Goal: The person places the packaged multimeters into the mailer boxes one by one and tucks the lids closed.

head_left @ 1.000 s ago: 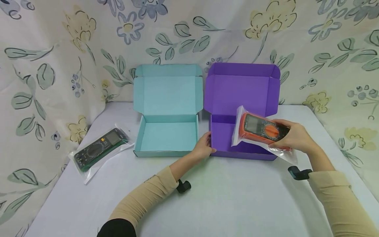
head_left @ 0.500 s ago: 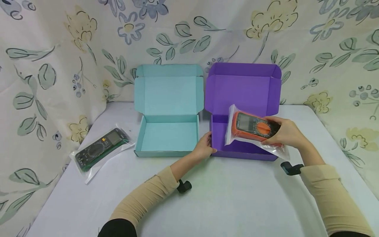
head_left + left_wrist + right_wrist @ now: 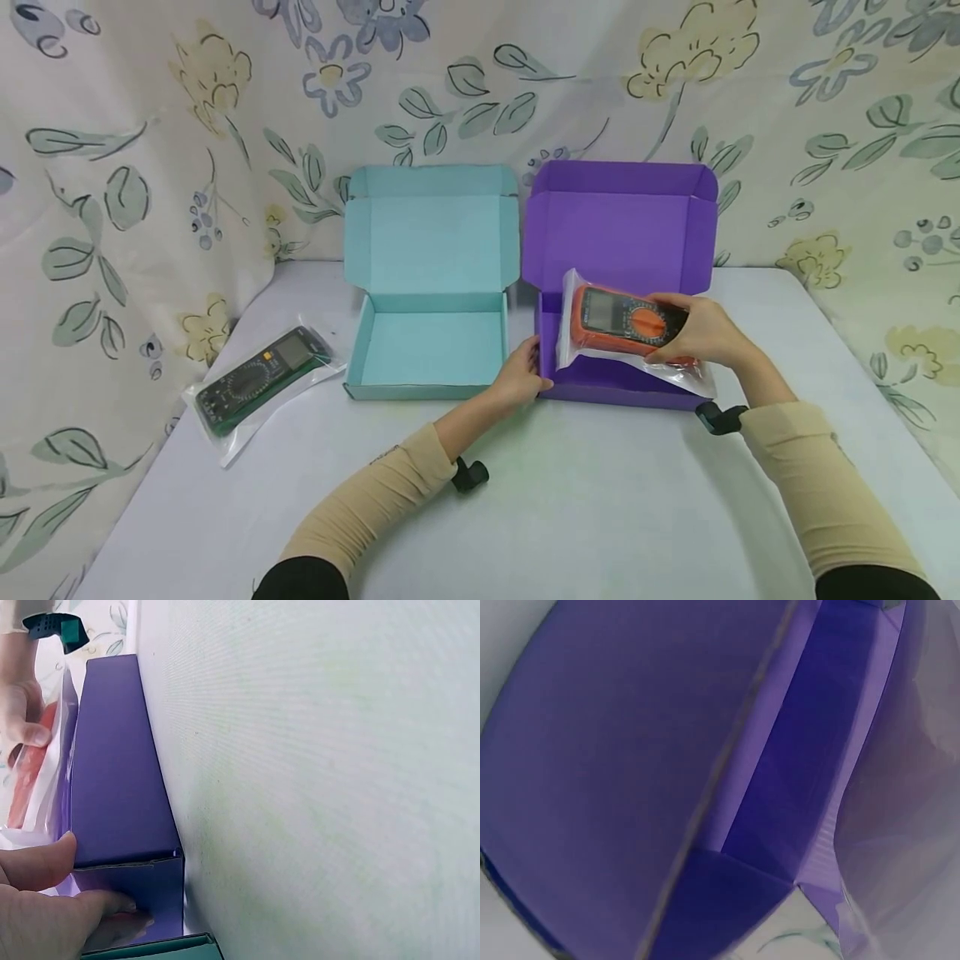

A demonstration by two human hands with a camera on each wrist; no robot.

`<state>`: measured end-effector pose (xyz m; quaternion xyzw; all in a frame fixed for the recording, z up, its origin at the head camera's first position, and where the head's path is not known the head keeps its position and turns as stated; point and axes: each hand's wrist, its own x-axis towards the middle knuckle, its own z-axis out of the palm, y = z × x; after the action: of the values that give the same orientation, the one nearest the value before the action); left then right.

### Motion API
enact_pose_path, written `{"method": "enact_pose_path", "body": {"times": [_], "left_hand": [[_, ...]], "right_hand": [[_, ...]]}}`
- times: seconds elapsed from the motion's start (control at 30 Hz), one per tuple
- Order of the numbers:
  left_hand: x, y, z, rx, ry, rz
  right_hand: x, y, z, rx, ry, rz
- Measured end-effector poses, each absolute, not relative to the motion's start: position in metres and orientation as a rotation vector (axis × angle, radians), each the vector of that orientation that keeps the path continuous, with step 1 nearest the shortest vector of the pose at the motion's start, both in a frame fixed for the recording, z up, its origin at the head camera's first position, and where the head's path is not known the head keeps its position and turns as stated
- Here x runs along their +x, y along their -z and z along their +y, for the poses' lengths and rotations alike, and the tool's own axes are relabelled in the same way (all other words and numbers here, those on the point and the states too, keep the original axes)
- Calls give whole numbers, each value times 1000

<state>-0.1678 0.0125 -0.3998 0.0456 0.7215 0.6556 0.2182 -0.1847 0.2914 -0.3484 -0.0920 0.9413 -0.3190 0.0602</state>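
Note:
An orange multimeter (image 3: 618,321) in a clear plastic bag is gripped at its right end by my right hand (image 3: 701,333), held tilted over the tray of the open purple box (image 3: 618,242). My left hand (image 3: 519,377) grips the purple box's left wall near the front corner; in the left wrist view the thumb of this hand (image 3: 45,900) lies over the wall's edge with fingers outside. The right wrist view shows the purple box (image 3: 615,765) close up and part of the plastic bag (image 3: 907,795); the right fingers are out of that view.
An open light-blue box (image 3: 431,242) stands left of the purple one, close beside it. Farther left on the white table (image 3: 585,500) lies a green and black multimeter (image 3: 262,379) in a clear bag. A flowered cloth (image 3: 585,108) hangs behind.
My right hand has carried the orange multimeter leftward, farther over the purple box. The left hand keeps its grip on the box wall. The whole head view has shifted slightly.

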Motion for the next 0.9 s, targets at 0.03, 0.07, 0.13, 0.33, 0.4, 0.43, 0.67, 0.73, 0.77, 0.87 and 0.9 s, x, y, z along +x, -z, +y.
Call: {"method": "enact_pose_path", "body": {"times": [0.03, 0.07, 0.13, 0.33, 0.4, 0.43, 0.67, 0.73, 0.77, 0.87, 0.9], "left_hand": [[-168, 400, 13, 127, -1817, 1995], [-167, 400, 13, 129, -1820, 1994], [-167, 400, 13, 134, -1825, 1991], [-167, 400, 13, 139, -1838, 1979], [-167, 401, 13, 139, -1837, 1983], [-167, 401, 13, 138, -1833, 1987], [-167, 400, 12, 121, -1814, 2013], [-167, 400, 12, 120, -1808, 2019], [-166, 399, 12, 119, -1805, 2021], [-167, 400, 12, 116, -1802, 2028], [-166, 399, 12, 115, -1799, 2027]], "right_hand": [[-186, 349, 291, -284, 961, 2848], [-187, 350, 291, -292, 952, 2849], [-188, 350, 290, -312, 943, 2852], [-191, 352, 288, -325, 961, 2828], [-192, 354, 288, -321, 967, 2817], [-193, 355, 289, -322, 967, 2815], [-198, 361, 289, -356, 956, 2809], [-199, 362, 289, -363, 952, 2807], [-199, 363, 288, -364, 950, 2805], [-200, 364, 287, -355, 946, 2796], [-200, 364, 287, -352, 943, 2794]]}}
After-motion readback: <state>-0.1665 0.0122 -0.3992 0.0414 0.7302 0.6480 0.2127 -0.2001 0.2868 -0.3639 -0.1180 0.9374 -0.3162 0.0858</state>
